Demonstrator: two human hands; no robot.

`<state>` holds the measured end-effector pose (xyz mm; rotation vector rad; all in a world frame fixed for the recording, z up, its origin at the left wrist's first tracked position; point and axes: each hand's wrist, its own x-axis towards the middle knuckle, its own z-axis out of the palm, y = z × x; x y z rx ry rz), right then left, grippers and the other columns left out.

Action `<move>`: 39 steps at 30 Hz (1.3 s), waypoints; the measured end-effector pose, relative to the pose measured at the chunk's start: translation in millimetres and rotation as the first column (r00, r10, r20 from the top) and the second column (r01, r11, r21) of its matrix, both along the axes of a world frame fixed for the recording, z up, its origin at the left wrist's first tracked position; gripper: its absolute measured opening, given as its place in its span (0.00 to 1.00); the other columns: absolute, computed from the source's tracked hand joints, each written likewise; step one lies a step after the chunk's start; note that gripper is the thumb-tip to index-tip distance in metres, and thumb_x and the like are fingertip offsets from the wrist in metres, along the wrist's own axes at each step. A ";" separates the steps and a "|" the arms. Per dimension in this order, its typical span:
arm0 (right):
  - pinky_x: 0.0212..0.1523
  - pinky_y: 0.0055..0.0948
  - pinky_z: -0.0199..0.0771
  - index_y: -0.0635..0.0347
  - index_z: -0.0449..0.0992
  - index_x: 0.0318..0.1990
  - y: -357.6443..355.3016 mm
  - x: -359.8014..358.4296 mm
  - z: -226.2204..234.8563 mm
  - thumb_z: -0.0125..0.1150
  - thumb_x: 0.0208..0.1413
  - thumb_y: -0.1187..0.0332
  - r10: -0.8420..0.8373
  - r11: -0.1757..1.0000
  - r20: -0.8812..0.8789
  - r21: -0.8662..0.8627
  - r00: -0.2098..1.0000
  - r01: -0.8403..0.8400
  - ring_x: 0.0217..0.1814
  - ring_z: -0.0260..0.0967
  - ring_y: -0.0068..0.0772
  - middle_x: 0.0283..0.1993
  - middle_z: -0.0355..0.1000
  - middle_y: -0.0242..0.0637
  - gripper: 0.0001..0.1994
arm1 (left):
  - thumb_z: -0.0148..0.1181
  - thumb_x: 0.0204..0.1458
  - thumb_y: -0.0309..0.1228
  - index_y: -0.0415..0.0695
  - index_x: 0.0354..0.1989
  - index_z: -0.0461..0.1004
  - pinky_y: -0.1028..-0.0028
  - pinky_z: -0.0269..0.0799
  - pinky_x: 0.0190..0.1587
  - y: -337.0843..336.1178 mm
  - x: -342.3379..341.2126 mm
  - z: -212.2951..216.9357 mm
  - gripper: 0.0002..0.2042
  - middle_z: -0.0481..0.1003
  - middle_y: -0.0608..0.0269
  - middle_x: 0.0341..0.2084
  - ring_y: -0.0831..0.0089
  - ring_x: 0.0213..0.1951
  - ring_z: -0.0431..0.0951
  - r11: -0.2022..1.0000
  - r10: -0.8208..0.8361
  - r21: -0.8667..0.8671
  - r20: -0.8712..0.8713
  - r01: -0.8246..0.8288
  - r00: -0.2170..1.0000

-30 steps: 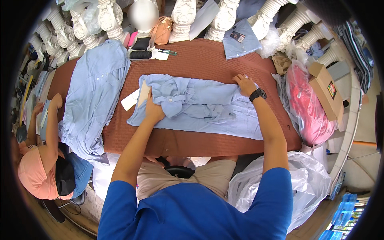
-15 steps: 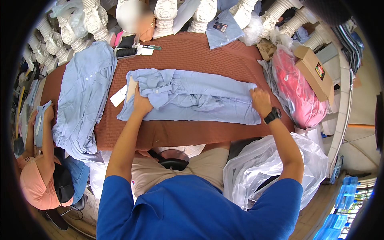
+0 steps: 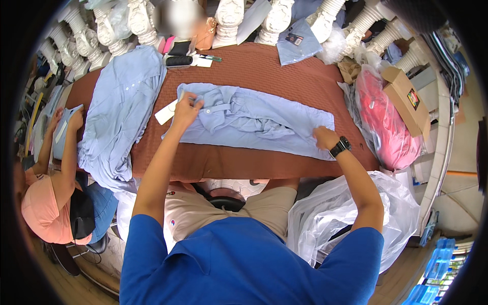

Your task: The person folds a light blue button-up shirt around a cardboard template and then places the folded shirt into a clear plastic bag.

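Note:
A light blue shirt (image 3: 244, 114) lies folded into a long strip on the brown-covered table, its sleeve and buttoned cuff on top. At its left end my left hand (image 3: 186, 111) rests over the edge, thumb and fingers apart, beside a white card (image 3: 166, 112) that sticks out from under the cloth. My right hand (image 3: 326, 138), with a dark watch on the wrist, has its fingers curled on the shirt's right end. What lies under the left palm is hidden.
Another blue shirt (image 3: 124, 96) is spread at the left. Black thread (image 3: 179, 61) and a packed shirt (image 3: 299, 43) lie at the back. Pink goods in plastic (image 3: 381, 119) and a cardboard box (image 3: 405, 101) stand right. A co-worker (image 3: 53, 203) handles cloth at far left.
My left hand has lifted and shifted toward the shirt's far left corner, its fingers parting. The right hand has slid nearer along the right end. The whole view has shifted slightly.

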<state>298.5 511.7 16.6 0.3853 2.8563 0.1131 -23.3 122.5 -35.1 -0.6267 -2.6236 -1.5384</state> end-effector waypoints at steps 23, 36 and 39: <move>0.51 0.36 0.72 0.58 0.75 0.47 -203.9 -189.2 43.4 0.61 0.59 0.70 0.126 0.400 -0.304 -0.855 0.944 -0.329 0.53 0.73 0.45 0.53 0.74 0.45 0.10 | 0.54 0.51 0.13 0.38 0.43 0.75 0.63 0.73 0.45 -55.6 -22.5 -37.3 0.13 0.74 0.48 0.40 0.53 0.42 0.78 0.990 -0.086 0.089 -0.205 0.107 0.975; 0.62 0.60 0.62 0.47 0.66 0.66 -28.8 -77.0 -79.9 0.55 0.63 0.53 -0.237 0.971 -0.505 -0.088 0.830 0.224 0.69 0.56 0.56 0.71 0.57 0.43 0.25 | 0.60 0.53 0.27 0.42 0.49 0.71 0.53 0.71 0.44 -14.5 -73.2 -24.0 0.14 0.79 0.45 0.33 0.47 0.41 0.79 0.975 -0.028 -0.222 -0.052 0.015 0.998; 0.64 0.59 0.58 0.47 0.64 0.68 -33.7 -65.1 -91.7 0.55 0.64 0.52 -0.106 0.985 -0.574 0.053 0.812 0.166 0.70 0.53 0.56 0.71 0.56 0.44 0.27 | 0.59 0.52 0.26 0.41 0.48 0.71 0.53 0.71 0.43 -29.8 -87.3 -36.3 0.15 0.76 0.45 0.34 0.46 0.41 0.77 0.959 -0.076 -0.280 -0.099 0.046 0.992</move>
